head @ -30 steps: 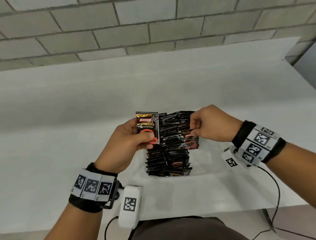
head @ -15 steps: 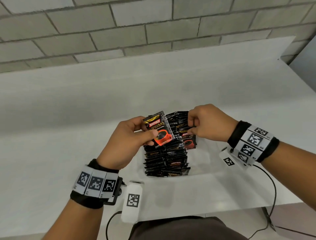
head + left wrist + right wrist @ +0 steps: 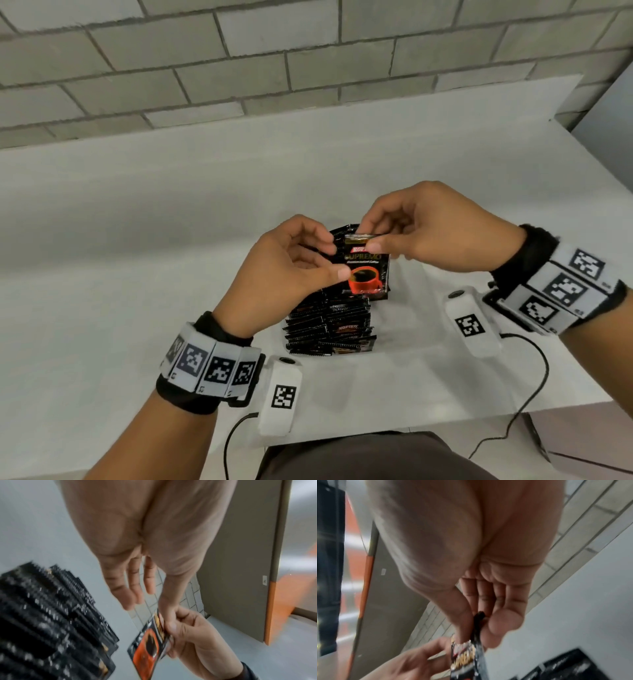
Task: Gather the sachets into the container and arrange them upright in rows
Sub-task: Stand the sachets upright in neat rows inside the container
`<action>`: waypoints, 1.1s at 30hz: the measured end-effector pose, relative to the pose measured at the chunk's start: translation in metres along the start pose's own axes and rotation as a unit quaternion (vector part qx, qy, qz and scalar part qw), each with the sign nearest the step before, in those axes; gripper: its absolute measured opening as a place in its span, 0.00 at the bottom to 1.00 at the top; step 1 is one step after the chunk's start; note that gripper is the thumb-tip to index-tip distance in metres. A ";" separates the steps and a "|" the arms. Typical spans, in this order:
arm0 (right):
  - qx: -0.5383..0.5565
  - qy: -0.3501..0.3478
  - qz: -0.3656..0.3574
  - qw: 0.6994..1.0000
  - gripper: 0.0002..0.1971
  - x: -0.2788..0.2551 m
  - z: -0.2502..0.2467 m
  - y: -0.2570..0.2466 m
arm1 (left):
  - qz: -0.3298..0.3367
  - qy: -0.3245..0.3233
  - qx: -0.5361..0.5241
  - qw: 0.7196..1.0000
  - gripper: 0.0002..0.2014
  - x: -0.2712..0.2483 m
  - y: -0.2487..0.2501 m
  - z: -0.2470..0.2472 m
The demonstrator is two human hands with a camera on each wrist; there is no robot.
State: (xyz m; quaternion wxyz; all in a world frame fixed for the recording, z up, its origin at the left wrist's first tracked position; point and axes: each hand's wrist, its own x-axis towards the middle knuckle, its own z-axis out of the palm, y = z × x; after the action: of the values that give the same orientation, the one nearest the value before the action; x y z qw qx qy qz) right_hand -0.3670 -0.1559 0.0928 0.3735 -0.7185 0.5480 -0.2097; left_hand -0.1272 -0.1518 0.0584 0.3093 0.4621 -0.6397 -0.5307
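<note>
Sachet (image 3: 367, 270) pinched at top edge by right hand (image 3: 435, 229), side touched by left hand (image 3: 287, 270) thumb, held above packed rows (image 3: 329, 325) in container (image 3: 394, 329); if pushed down carelessly, upright neighbours probably bent or tipped

Right hand (image 3: 471, 568) fills the upper frame, palm to camera. Thumb and fingers (image 3: 503, 623) pinch the top edge of a black sachet (image 3: 467, 660) with gold lettering, hanging upright. Left hand (image 3: 412, 665), blurred, sits at its lower left side; contact unclear. More black sachets (image 3: 565, 668) lie at lower right on the pale worktop (image 3: 582, 608). Tiled wall (image 3: 583, 513) behind.
</note>
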 end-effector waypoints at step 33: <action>-0.163 0.035 -0.010 0.986 0.17 0.006 0.032 0.049 | -0.004 -0.045 0.245 0.969 0.75 -0.058 -0.077 0.001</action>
State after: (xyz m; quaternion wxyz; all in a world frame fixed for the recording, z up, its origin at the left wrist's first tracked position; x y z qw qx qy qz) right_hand -0.3728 -0.1575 0.0343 0.2299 -0.7674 0.5803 -0.1467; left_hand -0.0856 -0.0987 -0.0108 0.1558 0.5017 -0.7617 -0.3792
